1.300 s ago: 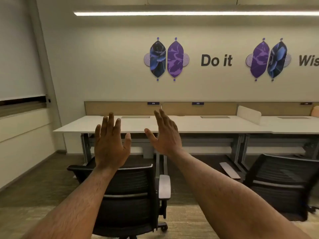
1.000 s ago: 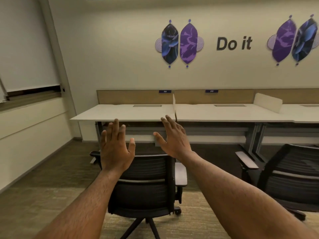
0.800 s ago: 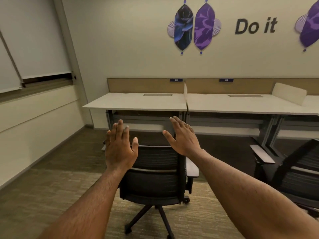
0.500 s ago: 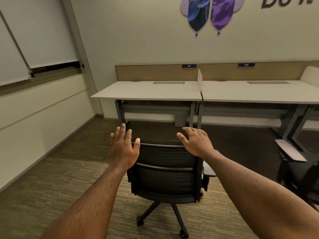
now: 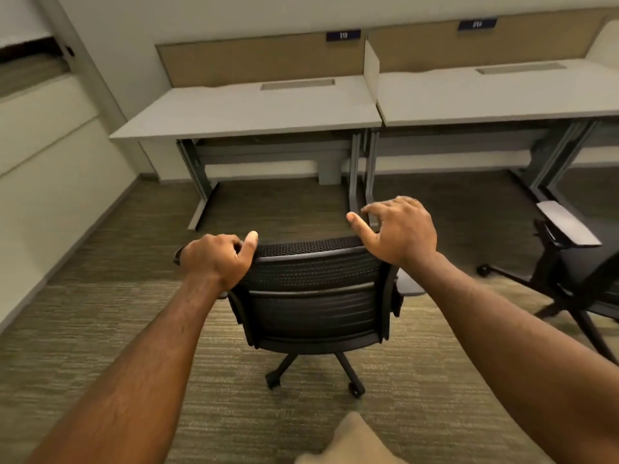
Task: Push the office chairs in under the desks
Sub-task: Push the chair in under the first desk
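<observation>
A black mesh office chair [image 5: 315,296] stands on the carpet with its back toward me, a short way out from the left white desk [image 5: 254,108]. My left hand [image 5: 214,259] is curled over the top left corner of the backrest, thumb lying along the top edge. My right hand [image 5: 398,229] sits at the top right corner with fingers bent and spread, not closed around the rim. A second black office chair [image 5: 576,262] with a grey armrest stands at the right, out from the right desk [image 5: 502,95].
Grey metal desk legs [image 5: 197,182] frame the gap under the left desk. A white divider panel [image 5: 371,72] separates the two desktops. A pale wall [image 5: 50,162] runs along the left. Carpet lies between chair and desk.
I have stepped closer and my view has tilted down. Both hands dropped from open and raised onto the top of the backrest, and the left hand closed on its corner.
</observation>
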Demonstrator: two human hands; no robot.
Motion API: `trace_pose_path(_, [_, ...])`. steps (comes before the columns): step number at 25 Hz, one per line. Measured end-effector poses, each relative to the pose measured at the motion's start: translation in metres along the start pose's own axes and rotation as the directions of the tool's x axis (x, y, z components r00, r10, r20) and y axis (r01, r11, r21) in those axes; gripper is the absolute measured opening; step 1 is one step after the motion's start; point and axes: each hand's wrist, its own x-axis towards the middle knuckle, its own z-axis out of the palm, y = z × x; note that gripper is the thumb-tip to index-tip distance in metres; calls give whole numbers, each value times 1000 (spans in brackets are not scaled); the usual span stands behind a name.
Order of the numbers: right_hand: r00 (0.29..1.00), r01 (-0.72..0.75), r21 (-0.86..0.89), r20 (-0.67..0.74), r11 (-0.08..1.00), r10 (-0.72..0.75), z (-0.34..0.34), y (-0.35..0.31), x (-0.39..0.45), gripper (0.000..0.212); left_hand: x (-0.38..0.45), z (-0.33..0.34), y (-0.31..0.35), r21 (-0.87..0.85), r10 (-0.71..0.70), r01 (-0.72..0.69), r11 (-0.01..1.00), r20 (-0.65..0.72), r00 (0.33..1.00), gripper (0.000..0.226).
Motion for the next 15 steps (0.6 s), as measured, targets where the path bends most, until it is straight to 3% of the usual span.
trace_pose_path(7, [998,-1,-8,61,1000,2,37,-6,52,76,41,30,-26,-51,18,-23,998,-103,995,73])
trace_pose_path(15, [982,26,-26,187,999,-21,75,6,132,82,95,41,-28,-54,-42,36,998,-121,992,71])
